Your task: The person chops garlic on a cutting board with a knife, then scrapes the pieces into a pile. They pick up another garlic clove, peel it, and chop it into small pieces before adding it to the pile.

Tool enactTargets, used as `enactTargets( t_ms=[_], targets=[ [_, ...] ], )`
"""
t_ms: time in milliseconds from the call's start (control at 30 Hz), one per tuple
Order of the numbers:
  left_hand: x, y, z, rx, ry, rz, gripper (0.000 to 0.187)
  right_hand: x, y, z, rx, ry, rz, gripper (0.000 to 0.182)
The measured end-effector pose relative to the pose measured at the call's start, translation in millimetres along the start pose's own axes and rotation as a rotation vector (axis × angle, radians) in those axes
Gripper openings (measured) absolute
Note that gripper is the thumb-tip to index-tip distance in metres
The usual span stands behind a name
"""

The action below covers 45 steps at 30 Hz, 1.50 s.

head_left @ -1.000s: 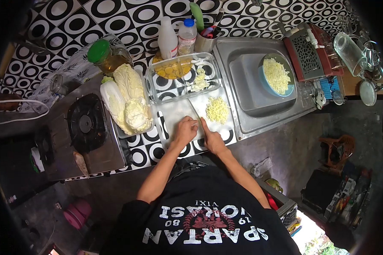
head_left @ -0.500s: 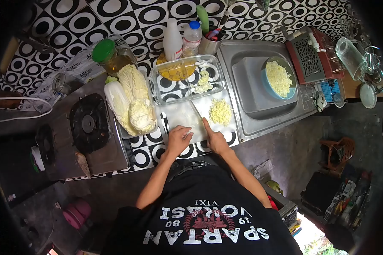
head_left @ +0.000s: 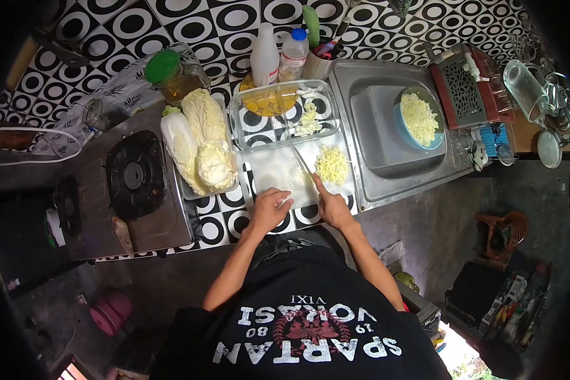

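My right hand (head_left: 334, 208) grips a knife (head_left: 305, 163), its blade slanting over the white cutting board (head_left: 269, 174) and its tip near the glass container. Just right of the blade lies a heap of finely chopped pale cabbage (head_left: 331, 164). At the board's near left edge rests my left hand (head_left: 271, 208), fingers bent and thumb apart, with nothing visible in it. Behind the board stands a divided glass container (head_left: 250, 144) with some white-green pieces (head_left: 308, 120) in its right part. Whole napa cabbages (head_left: 199, 136) lie on a tray to the left.
A blue bowl (head_left: 404, 134) of chopped cabbage sits in the steel sink (head_left: 373, 136) on the right. The gas stove (head_left: 152, 221) is at left. Bottles (head_left: 292, 60), a utensil holder (head_left: 320, 65) and a green-lidded jar (head_left: 164, 69) stand at the back.
The knife and my right hand have shifted slightly to the right in view. The whole counter has moved a little as well, as the camera turned.
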<state>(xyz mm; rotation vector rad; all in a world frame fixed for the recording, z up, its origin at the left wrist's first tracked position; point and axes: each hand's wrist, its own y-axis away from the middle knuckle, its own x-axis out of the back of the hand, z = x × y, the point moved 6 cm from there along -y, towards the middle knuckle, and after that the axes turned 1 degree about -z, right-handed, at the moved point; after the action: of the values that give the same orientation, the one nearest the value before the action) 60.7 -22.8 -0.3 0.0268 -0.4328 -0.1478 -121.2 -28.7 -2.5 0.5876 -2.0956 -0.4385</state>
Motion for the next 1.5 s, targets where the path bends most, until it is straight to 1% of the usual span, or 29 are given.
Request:
enactTargets(
  t_ms=[67, 133, 200, 267, 333, 400, 533, 600, 667, 733, 800, 867, 900, 933, 967, 1000, 1033, 1067, 1133, 1167, 1200, 1233, 1267, 1333, 1400, 1433, 1467, 1500],
  targets=[
    [3, 0, -3, 0.014, -0.012, 0.006, 0.02, -11, -1, 10, 0.027, 0.0, 0.027, 0.088],
    [6, 1, -4, 0.028, -0.021, 0.009, 0.019, -21, -2, 19, 0.107, -0.063, 0.126, 0.075],
    [7, 1, -6, 0.072, -0.006, -0.026, 0.022, -20, -4, 21, 0.123, -0.085, 0.135, 0.075],
    [6, 4, -7, 0.077, -0.012, -0.026, 0.022, -8, -2, 13, 0.055, -0.064, 0.046, 0.086],
    [5, 1, -7, 0.073, -0.017, -0.021, 0.022, -5, -2, 12, 0.049, -0.032, 0.033, 0.085],
    [-1, 1, -6, 0.071, -0.016, -0.036, 0.022, -14, -4, 19, 0.101, -0.014, 0.09, 0.077],
    [-10, 4, 1, 0.044, -0.063, -0.09, 0.021, -17, -2, 21, 0.046, -0.033, 0.074, 0.081],
    [-16, -1, 1, 0.021, -0.055, -0.081, 0.021, -1, -3, 19, 0.078, -0.011, 0.094, 0.08],
    [-16, 1, -1, 0.015, -0.072, -0.098, 0.021, -9, -5, 24, 0.098, -0.009, 0.093, 0.081],
    [-15, 1, 3, 0.032, -0.048, -0.086, 0.022, -16, -5, 26, 0.11, -0.028, 0.147, 0.082],
    [-14, -1, 4, 0.033, -0.064, -0.084, 0.022, -13, -6, 24, 0.086, -0.014, 0.134, 0.082],
    [-14, 5, 3, 0.047, -0.077, -0.087, 0.022, -4, 0, 18, 0.053, -0.08, 0.108, 0.079],
    [-13, 4, 6, 0.039, -0.062, -0.091, 0.025, 4, 3, 12, 0.023, -0.135, 0.088, 0.073],
    [-11, 4, 8, 0.033, -0.047, -0.096, 0.028, 5, 5, 12, 0.026, -0.136, 0.086, 0.073],
    [-10, 5, 10, 0.035, -0.049, -0.094, 0.028, 8, 9, 11, 0.072, -0.218, 0.125, 0.07],
    [-11, 5, 20, -0.029, -0.079, -0.126, 0.038, 12, 13, 8, 0.118, -0.301, 0.165, 0.067],
    [-12, 5, 30, -0.091, -0.108, -0.159, 0.049, 13, 17, 7, 0.098, -0.36, 0.139, 0.063],
    [-11, 5, 37, -0.088, -0.11, -0.158, 0.049, 12, 21, 6, 0.099, -0.361, 0.136, 0.063],
    [-23, 6, 61, -0.287, -0.302, -0.292, 0.071, 11, 26, 6, 0.022, -0.671, 0.093, 0.06],
    [-33, 7, 60, -0.288, -0.322, -0.363, 0.084, 16, 30, 5, 0.022, -0.673, 0.095, 0.06],
    [-37, 6, 60, -0.29, -0.323, -0.366, 0.084, 21, 39, -3, -0.088, -0.913, 0.001, 0.059],
    [-41, 5, 62, -0.318, -0.389, -0.355, 0.084, 19, 45, -7, -0.201, -1.15, -0.094, 0.059],
    [-44, 4, 63, -0.348, -0.454, -0.344, 0.085, 18, 47, -7, -0.202, -1.155, -0.087, 0.059],
    [-50, -1, 60, -0.353, -0.459, -0.362, 0.085, 13, 53, -6, -0.245, -1.368, -0.094, 0.059],
    [-50, -9, 53, -0.299, -0.492, -0.321, 0.085, 14, 59, -5, -0.248, -1.394, -0.098, 0.059],
    [-50, -14, 49, -0.258, -0.511, -0.345, 0.085, 12, 64, -4, -0.267, -1.391, -0.11, 0.059],
    [-50, -19, 47, -0.261, -0.511, -0.35, 0.085, 9, 68, -4, -0.287, -1.389, -0.123, 0.059],
    [-49, -24, 42, -0.239, -0.534, -0.332, 0.085, 10, 74, -3, -0.302, -1.356, -0.111, 0.057]
  ],
)
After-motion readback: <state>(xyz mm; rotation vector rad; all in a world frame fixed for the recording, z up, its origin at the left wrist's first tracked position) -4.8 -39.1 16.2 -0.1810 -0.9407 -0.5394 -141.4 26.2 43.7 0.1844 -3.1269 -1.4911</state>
